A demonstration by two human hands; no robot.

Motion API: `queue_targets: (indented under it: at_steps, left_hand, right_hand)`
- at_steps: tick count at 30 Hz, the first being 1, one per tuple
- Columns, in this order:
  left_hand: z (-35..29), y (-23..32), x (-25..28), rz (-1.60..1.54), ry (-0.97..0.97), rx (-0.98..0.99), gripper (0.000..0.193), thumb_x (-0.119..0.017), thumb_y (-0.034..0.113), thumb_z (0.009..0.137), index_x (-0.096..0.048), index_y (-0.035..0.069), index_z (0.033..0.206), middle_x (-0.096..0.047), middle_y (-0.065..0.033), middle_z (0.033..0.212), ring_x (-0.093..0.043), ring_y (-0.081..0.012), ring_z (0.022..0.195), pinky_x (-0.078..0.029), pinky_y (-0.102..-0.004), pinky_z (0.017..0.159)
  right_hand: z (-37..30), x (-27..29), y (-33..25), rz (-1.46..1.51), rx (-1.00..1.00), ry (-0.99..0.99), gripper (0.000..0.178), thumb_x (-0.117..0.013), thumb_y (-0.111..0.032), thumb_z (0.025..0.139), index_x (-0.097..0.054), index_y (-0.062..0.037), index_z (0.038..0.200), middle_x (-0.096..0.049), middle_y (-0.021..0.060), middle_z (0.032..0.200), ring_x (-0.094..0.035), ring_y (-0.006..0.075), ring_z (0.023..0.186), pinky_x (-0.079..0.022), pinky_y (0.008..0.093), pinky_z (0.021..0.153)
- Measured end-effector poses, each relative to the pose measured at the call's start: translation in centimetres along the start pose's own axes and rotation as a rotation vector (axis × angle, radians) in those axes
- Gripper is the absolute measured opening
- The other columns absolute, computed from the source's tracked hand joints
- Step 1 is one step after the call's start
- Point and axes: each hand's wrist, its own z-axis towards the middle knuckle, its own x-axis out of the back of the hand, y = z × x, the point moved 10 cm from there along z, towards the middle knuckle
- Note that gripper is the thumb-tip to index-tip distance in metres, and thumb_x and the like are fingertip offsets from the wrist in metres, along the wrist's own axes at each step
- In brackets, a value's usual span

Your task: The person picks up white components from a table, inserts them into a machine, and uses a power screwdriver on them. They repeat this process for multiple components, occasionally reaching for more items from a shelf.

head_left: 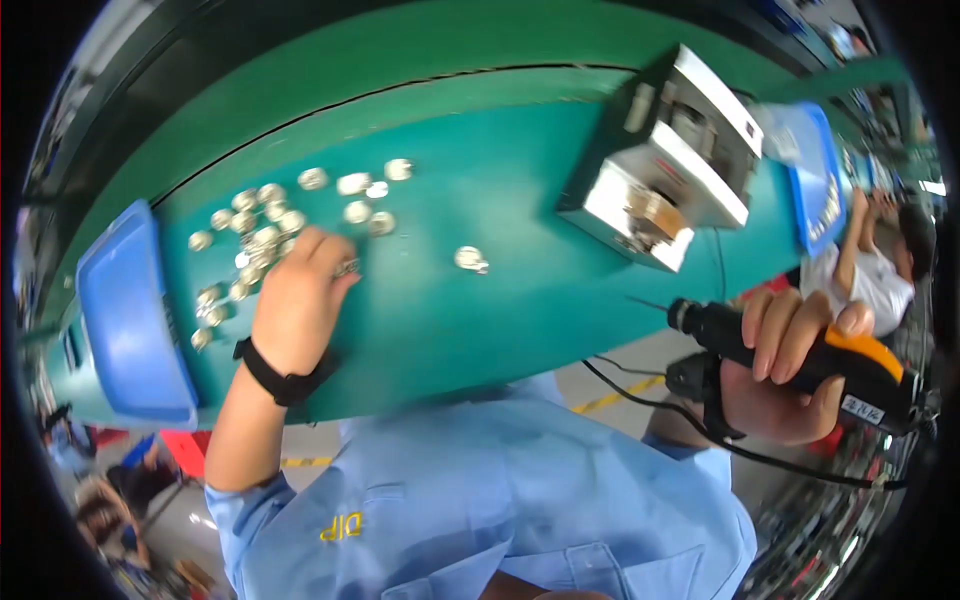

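The right hand (790, 350) is wrapped firmly around the screwdriver (720, 328), beside the worktop's (430, 310) near edge toward its right end; the long axis lies mostly crosswise, the bit pointing left and slightly toward the far edge, its tip above the worktop. The left hand (297, 305) has thumb and fingertips pinched together on a small piece (346, 268), whose own direction is too blurred to tell. Just beyond and left of it, metal parts (266, 237) lie loosely grouped; a lone part (468, 259) sits nearer mid-worktop. Farther out, a blue bin (135, 330) stands at the left end, and a black-and-white case (705, 185) sits skewed near the far right corner.
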Motion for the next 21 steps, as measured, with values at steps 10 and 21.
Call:
queue_targets:
  at_steps: [10,21]
  left_hand:
    - [0.4,7.4,-1.2,0.175,0.235,-0.244,0.046,-0.077,0.012,0.071,-0.059,0.005,0.113,-0.054,-0.0148,0.116,-0.059,-0.0325,0.087,-0.050,-0.0383,0.076]
    - [4.8,6.6,-8.0,-0.324,0.000,-0.037,0.025,-0.073,0.011,0.079,-0.062,0.003,0.100,-0.055,-0.0116,0.098,-0.061,-0.0239,0.063,-0.051,-0.0352,0.058]
  right_hand:
    - [2.3,2.0,-0.1,-0.022,0.146,-0.014,0.040,-0.057,-0.041,0.093,-0.047,-0.0059,0.108,-0.047,0.0001,0.060,-0.045,0.0122,0.049,-0.038,0.0277,0.052]
    - [4.5,0.9,2.8,-0.034,0.011,-0.181,0.031,-0.051,-0.035,0.095,-0.047,-0.0045,0.102,-0.045,0.0000,0.056,-0.040,0.0109,0.043,-0.037,0.0274,0.048]
